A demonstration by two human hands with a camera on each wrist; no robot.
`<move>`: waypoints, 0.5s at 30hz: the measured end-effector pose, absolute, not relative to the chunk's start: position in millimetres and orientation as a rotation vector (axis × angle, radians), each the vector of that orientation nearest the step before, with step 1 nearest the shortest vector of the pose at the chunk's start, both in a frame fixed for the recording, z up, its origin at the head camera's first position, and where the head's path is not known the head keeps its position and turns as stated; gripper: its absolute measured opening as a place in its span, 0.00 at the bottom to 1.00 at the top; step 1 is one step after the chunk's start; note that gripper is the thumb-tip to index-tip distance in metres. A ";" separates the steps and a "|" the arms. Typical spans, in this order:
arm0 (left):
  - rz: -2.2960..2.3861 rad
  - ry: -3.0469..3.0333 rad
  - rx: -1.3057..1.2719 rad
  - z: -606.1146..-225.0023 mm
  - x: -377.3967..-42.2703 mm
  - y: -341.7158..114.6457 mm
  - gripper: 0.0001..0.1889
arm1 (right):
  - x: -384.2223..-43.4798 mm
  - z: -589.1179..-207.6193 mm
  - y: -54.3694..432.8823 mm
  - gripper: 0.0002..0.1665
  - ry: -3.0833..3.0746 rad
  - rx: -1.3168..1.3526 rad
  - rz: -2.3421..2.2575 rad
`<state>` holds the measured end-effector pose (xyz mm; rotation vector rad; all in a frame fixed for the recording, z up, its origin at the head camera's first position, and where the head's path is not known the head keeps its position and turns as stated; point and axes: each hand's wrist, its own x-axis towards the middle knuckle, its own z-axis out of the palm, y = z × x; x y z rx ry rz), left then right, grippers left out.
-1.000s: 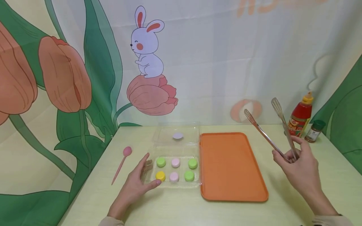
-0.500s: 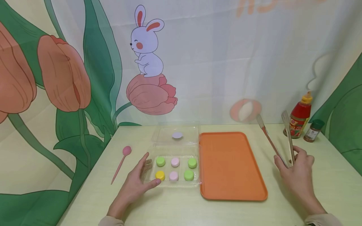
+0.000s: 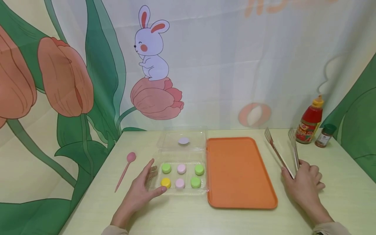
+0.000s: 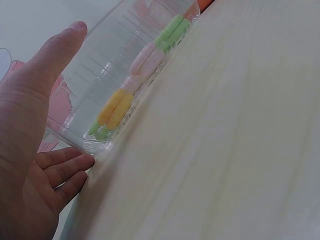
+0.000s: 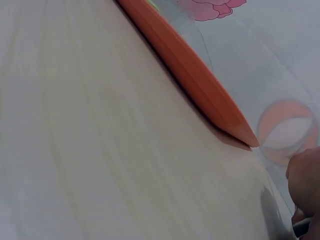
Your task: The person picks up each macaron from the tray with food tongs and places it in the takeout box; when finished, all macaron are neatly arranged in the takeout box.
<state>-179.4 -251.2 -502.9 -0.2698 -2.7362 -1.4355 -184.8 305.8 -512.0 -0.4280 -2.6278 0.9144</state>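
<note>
My left hand (image 3: pixel 139 194) rests beside the left end of a clear plastic box (image 3: pixel 188 192), its lid folded back. In the left wrist view, the fingertips touch a lower corner of the box, and the thumb (image 4: pixel 62 47) reaches along its side. Small macarons sit in two rows inside, among them a yellow macaron (image 3: pixel 165 182), a pink macaron (image 3: pixel 180 183) and a green macaron (image 3: pixel 199 169). My right hand (image 3: pixel 304 186) holds metal tongs (image 3: pixel 279 153) low over the table, right of the tray, with their two arms spread and nothing between the tips.
An orange tray (image 3: pixel 241 173) lies right of the box. A pink spoon (image 3: pixel 126 169) lies at the left. At the back right stand a red sauce bottle (image 3: pixel 309 122) and a small green-capped jar (image 3: pixel 325 135). A printed curtain (image 3: pixel 211 65) hangs behind.
My right hand has lowered the tongs toward the table and moved slightly left; its outer fingers are more spread. The tongs' tips have come down. My left hand and the box stay in place.
</note>
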 end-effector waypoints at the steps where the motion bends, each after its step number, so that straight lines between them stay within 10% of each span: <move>1: -1.435 -2.736 -0.271 -502.9 -179.6 -251.3 0.61 | -185.2 -511.8 306.0 0.47 -2.643 -0.428 0.901; 15: -1.426 -2.749 -0.249 -503.2 -179.0 -251.3 0.61 | -186.2 -515.1 306.5 0.45 -2.763 -0.452 0.775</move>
